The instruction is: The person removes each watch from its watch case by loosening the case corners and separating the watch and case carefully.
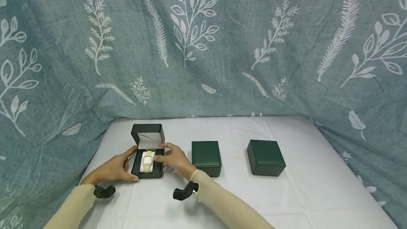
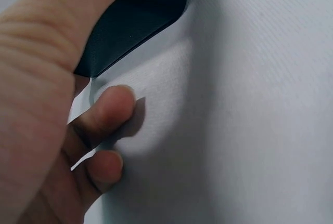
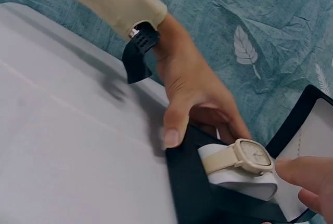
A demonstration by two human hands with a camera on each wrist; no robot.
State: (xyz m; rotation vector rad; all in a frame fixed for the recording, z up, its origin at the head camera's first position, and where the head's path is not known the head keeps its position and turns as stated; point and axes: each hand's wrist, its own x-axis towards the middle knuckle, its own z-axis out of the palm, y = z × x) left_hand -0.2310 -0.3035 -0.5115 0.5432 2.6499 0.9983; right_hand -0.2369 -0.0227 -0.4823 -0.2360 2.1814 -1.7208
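A cream-strapped wristwatch (image 1: 147, 160) with a rounded face sits on a white cushion (image 3: 255, 187) inside a dark watch box (image 1: 147, 128). The box's lid stands raised at the back and shows a pale lining. My left hand (image 1: 111, 169) holds the box at its left side, thumb by the front corner and fingers along the side wall. From the right reaches my right hand (image 1: 176, 160), its thumb at the edge of the watch face and its index finger by the raised lid. In the right wrist view, a fingertip (image 3: 286, 169) lies right against the watch.
Two closed green boxes stand on the white-covered table: one green box (image 1: 206, 154) just beyond my right hand, another green box (image 1: 266, 156) farther right. A leaf-patterned curtain (image 1: 203, 45) hangs behind and at both sides.
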